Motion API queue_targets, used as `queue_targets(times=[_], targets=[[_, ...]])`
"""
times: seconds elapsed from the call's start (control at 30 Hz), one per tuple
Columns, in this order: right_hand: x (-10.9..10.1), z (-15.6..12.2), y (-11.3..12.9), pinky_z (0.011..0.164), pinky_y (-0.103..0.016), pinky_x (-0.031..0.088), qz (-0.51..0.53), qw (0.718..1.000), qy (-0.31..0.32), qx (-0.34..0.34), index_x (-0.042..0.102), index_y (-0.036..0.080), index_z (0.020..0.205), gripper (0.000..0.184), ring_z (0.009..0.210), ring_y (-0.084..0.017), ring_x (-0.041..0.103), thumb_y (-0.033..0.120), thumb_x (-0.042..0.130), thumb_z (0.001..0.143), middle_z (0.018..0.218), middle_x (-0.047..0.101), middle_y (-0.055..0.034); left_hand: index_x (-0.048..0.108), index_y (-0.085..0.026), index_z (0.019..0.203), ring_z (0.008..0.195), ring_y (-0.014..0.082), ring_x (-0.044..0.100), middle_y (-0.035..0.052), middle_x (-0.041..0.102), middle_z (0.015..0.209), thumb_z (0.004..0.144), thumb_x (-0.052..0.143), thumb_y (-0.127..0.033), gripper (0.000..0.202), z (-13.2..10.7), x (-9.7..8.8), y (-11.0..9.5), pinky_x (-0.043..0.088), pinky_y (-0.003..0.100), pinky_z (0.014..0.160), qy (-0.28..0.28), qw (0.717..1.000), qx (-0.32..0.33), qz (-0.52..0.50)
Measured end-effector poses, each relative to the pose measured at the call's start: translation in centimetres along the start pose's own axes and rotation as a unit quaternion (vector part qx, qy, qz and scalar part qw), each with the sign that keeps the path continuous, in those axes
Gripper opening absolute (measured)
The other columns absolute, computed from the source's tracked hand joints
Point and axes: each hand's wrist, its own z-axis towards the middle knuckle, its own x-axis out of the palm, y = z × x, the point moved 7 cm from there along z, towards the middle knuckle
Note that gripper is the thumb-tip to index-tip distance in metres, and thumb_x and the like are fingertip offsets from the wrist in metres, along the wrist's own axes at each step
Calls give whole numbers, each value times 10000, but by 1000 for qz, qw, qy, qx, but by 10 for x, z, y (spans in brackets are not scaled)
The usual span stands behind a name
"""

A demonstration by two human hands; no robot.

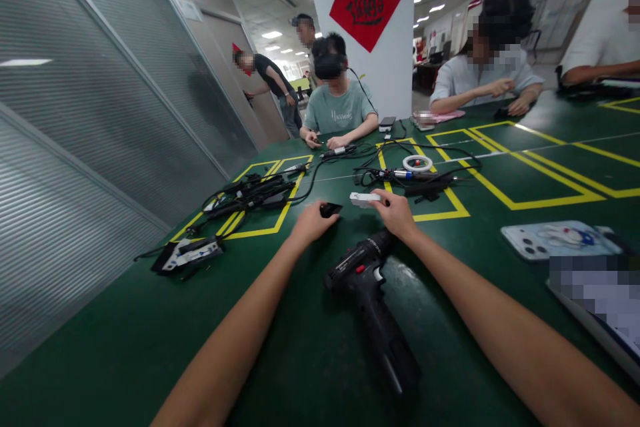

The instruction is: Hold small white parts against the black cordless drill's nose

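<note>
My left hand [311, 221] is closed round a small black block [331, 209] on the green table [300, 360]. My right hand [396, 212] pinches the end of a small white rectangular part [364, 199], held just above the table next to the black block. Below both hands, between my forearms, a black electric screwdriver [367, 293] with a red button lies on its side.
Black cables and tools [250, 197] are heaped at the left, a black-and-white device [187, 255] nearer. More cables and a white tape ring [417, 163] lie ahead. A phone [555, 240] lies at the right. Other people sit across the table.
</note>
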Motion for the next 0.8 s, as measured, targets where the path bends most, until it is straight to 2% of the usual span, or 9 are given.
queue_targets(times=[0.13, 0.2, 0.27, 0.37, 0.47, 0.57, 0.63, 0.73, 0.8], targets=[[3, -1, -11, 653, -236, 379, -19, 1000, -5, 5, 691, 203, 1038, 334, 653, -156, 523, 383, 492, 839, 728, 619, -9, 612, -180, 1086, 932, 301, 639, 126, 676, 1052, 708, 599, -593, 560, -43, -41, 48, 482, 362, 765, 41, 997, -65, 33], [6, -1, -17, 654, -238, 377, -21, 1000, -5, 7, 688, 202, 1039, 336, 658, -156, 529, 389, 491, 842, 743, 628, -14, 576, -212, 1139, 990, 305, 630, 107, 663, 1119, 709, 551, -634, 603, -78, -63, 93, 478, 384, 817, 80, 985, -138, 71], [9, -1, -22, 654, -237, 376, -18, 1000, -4, 10, 683, 201, 1049, 346, 670, -158, 536, 402, 488, 845, 765, 638, -19, 525, -239, 1172, 1045, 299, 614, 88, 652, 1175, 698, 521, -669, 640, -119, -87, 147, 466, 404, 875, 88, 971, -200, 92], [10, -1, -26, 657, -237, 377, -13, 1000, -9, 15, 674, 197, 1071, 362, 685, -158, 543, 413, 487, 848, 797, 649, -26, 424, -369, 1137, 1046, 258, 615, -88, 692, 1113, 684, 426, -741, 586, -185, -118, 234, 464, 435, 900, 97, 942, -301, 110], [9, -1, -28, 658, -240, 378, -10, 1000, -14, 23, 675, 193, 1069, 358, 689, -158, 545, 409, 501, 843, 801, 651, -29, 369, -385, 1104, 1014, 212, 621, -151, 712, 1017, 693, 324, -769, 564, -234, -140, 296, 459, 386, 923, 79, 925, -347, 130], [10, -1, -29, 646, -242, 374, -5, 999, -15, 29, 686, 194, 1036, 334, 668, -155, 538, 403, 514, 839, 761, 639, -22, 321, -387, 1180, 1013, 197, 618, -149, 699, 1051, 725, 265, -765, 594, -258, -150, 316, 475, 347, 903, 47, 919, -368, 131], [10, -1, -30, 636, -243, 371, 3, 999, -17, 31, 692, 197, 1010, 314, 651, -152, 531, 396, 524, 836, 732, 629, -17, 290, -347, 1266, 1032, 215, 615, -90, 675, 1140, 735, 295, -755, 670, -259, -153, 312, 481, 342, 898, 39, 922, -361, 135], [11, 0, -34, 625, -243, 368, 12, 999, -26, 37, 695, 202, 995, 292, 642, -152, 528, 390, 547, 827, 720, 626, -17, 249, -226, 1359, 1045, 252, 619, 49, 609, 1259, 750, 332, -738, 799, -255, -155, 307, 493, 335, 879, 61, 926, -341, 152], [12, 0, -35, 622, -244, 367, 13, 999, -30, 38, 695, 211, 994, 284, 642, -153, 530, 389, 557, 822, 726, 629, -18, 241, -208, 1372, 1031, 256, 630, 68, 615, 1243, 767, 311, -720, 796, -254, -159, 314, 504, 331, 861, 70, 926, -329, 172]])
